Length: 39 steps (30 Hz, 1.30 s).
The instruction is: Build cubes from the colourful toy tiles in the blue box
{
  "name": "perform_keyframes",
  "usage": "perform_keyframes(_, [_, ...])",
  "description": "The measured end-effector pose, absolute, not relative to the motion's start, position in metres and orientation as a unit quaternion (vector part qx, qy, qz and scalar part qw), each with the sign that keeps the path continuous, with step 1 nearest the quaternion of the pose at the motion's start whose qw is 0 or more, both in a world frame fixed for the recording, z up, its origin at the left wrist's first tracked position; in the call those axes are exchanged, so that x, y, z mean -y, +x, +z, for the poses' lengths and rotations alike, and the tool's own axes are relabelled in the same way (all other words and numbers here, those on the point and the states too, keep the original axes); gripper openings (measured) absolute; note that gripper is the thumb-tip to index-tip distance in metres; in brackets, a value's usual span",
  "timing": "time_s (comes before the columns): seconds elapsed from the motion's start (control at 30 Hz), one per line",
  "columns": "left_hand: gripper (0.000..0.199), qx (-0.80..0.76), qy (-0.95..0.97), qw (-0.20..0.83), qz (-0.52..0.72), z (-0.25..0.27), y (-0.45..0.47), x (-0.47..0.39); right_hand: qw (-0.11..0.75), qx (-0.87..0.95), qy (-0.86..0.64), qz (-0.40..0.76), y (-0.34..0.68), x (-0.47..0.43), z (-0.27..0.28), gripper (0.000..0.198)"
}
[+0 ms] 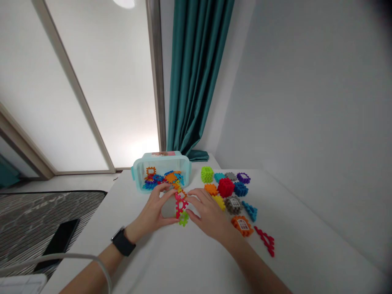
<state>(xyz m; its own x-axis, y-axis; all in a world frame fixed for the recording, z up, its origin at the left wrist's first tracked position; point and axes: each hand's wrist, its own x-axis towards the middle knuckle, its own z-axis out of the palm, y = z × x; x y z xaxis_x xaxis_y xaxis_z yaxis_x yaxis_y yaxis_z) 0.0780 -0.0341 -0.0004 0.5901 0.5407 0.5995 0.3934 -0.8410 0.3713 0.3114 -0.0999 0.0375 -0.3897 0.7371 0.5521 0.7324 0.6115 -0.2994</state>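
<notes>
Between my hands is a small row of joined toothed building tiles (180, 205), pink-red in the middle with orange and yellow ones at the far end and a lime green one nearest me. My left hand (156, 208) grips its left side, thumb low by the green tile and fingers higher up. On the other side, my right hand (206, 210) closes thumb and fingers on its right edge. A light blue plastic box (137, 173) lies just beyond, holding loose tiles (170, 178) in orange, blue and red.
Right of my hands stand built pieces: a lime cube (207, 174), a red ball-like block (226, 188), a blue block (240, 189), an orange window block (242, 226) and a red triangle frame (266, 241). A white cable (76, 256) crosses at lower left.
</notes>
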Motion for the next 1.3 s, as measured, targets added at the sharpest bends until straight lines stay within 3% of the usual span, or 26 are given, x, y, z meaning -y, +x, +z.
perform_keyframes(0.43, [0.085, -0.209, 0.899, 0.125, 0.364, 0.04, 0.2, 0.059, 0.356, 0.77, -0.517, -0.114, 0.413, 0.149, 0.051, 0.017])
perform_keyframes(0.63, [0.079, -0.189, 0.912, 0.152, 0.33, 0.04, 0.271, 0.077, 0.363, 0.737, -0.564, -0.082, 0.473, 0.178, 0.04, 0.021])
perform_keyframes(0.8, [0.073, -0.149, 0.953, 0.097, 0.247, 0.032, 0.307, 0.083, 0.348, 0.706, -0.617, -0.015, 0.518, 0.208, 0.015, 0.02])
perform_keyframes(1.07, [0.026, -0.051, 0.98, 0.036, 0.189, 0.023, 0.323, 0.09, 0.301, 0.684, -0.656, 0.11, 0.543, 0.233, -0.023, 0.013])
perform_keyframes(1.3, [0.02, -0.011, 0.985, 0.038, 0.167, 0.024, 0.321, 0.088, 0.276, 0.684, -0.664, 0.121, 0.541, 0.229, -0.026, 0.015])
